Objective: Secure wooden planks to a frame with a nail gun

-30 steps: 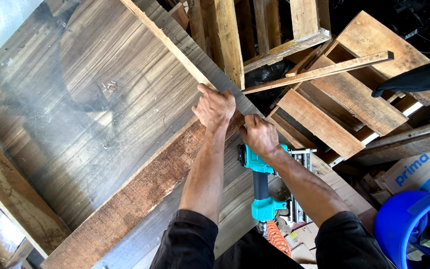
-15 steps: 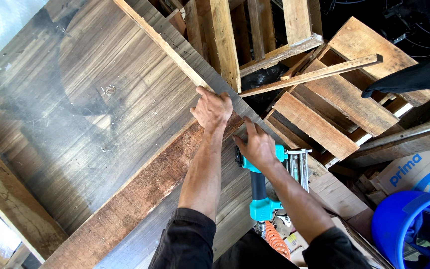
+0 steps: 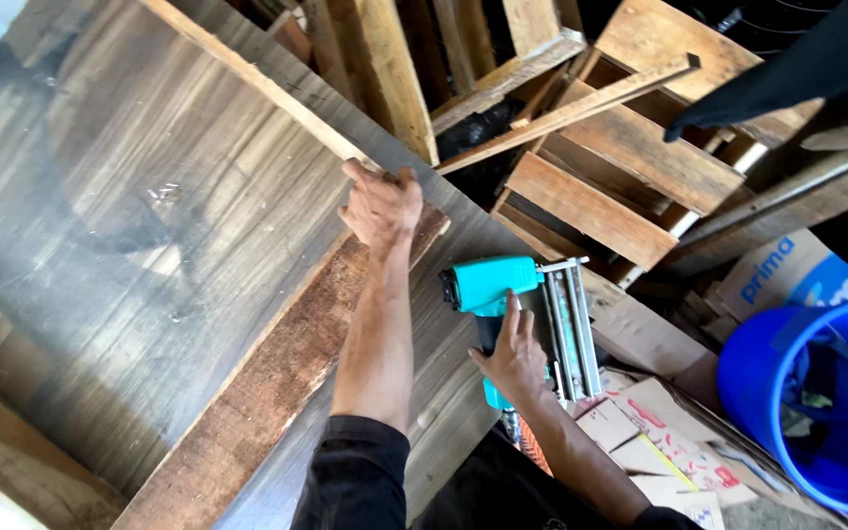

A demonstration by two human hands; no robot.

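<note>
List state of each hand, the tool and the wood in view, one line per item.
left hand: pressed flat on the end of the reddish plank, fingers spread
right hand: closed round the nail gun's grip
nail gun: teal, held off the panel, not touching the plank
reddish plank: lying flat on the wood panel, diagonal
wood panel: lying flat, bearing the plank
blue bucket: upright, open, holding dark stuff

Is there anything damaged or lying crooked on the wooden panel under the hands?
Yes. The reddish plank under the left hand lies diagonally across the panel, and its edges look rough and chipped.
</note>
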